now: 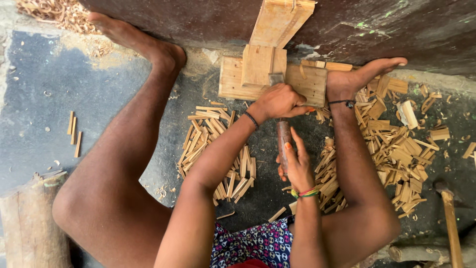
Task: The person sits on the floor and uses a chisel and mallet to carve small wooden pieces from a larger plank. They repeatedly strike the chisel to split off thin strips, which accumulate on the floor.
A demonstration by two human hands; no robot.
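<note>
Both hands work low: left hand (279,100) fingers pinch a wood piece (275,78), right hand (296,161) fingers grasp a mallet (283,138).

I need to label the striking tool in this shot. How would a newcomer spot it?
Find the pale wooden block against the dark wall. Just below it, the right hand grips a dark brown rounded mallet, unlike the flat pale wood strips scattered around.
</note>
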